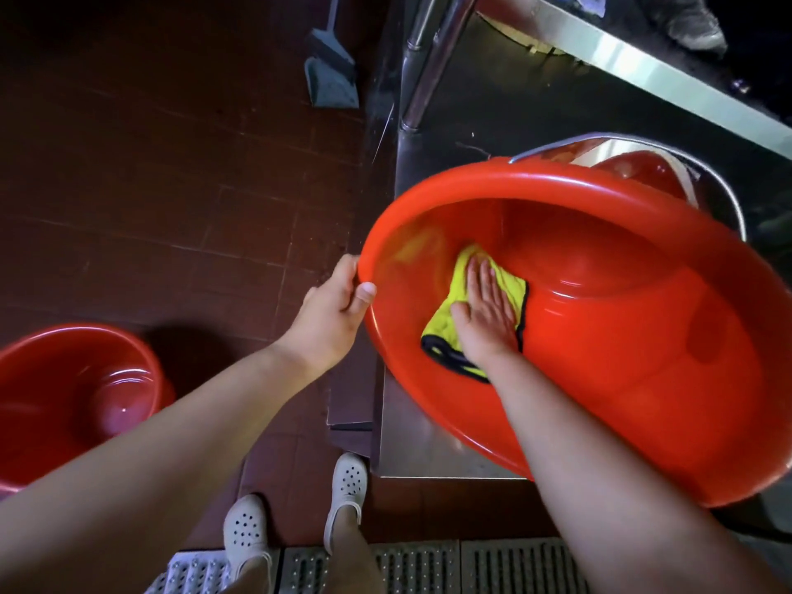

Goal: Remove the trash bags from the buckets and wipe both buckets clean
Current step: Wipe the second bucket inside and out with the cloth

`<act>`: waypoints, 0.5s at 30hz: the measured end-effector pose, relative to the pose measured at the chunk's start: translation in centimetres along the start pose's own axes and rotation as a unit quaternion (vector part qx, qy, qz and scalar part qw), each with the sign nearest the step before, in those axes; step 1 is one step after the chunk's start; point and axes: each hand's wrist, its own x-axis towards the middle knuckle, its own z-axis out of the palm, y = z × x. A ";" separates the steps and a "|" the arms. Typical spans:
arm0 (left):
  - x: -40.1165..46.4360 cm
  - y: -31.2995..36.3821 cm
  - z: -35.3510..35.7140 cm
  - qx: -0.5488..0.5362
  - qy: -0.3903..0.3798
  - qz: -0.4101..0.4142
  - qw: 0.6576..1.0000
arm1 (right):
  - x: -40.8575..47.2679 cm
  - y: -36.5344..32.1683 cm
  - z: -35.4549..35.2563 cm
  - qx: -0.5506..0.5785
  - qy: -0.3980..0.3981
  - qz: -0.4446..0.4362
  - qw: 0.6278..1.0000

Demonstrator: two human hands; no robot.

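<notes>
A large red bucket (643, 336) lies tilted toward me on a steel surface, its inside bare of any bag. My left hand (338, 306) grips its left rim, thumb over the lip. My right hand (484, 310) presses flat on a yellow cloth with a dark edge (454, 319) against the inner wall. A second red bucket (55, 392) stands upright on the floor at the left, also with no bag in it.
The steel surface (411, 443) carries the tilted bucket; a metal table leg (433, 57) and shelf rise behind it. A metal bucket handle (724, 182) arcs behind the rim. A dustpan and broom (330, 70) lean at the back. A floor drain grate (428, 568) runs under my feet.
</notes>
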 end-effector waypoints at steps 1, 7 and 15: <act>0.1 0.2 -0.1 0.012 -0.004 0.003 1.000 | 1.0 0.9 -0.2 0.006 -0.001 0.024 1.000; -0.8 0.3 1.3 -0.079 -0.005 -0.006 0.997 | 4.0 3.9 -0.1 -0.009 0.002 0.079 0.997; -3.9 -0.9 4.6 -0.180 -0.066 -0.155 0.969 | -0.3 -0.3 0.3 0.023 0.007 0.060 0.998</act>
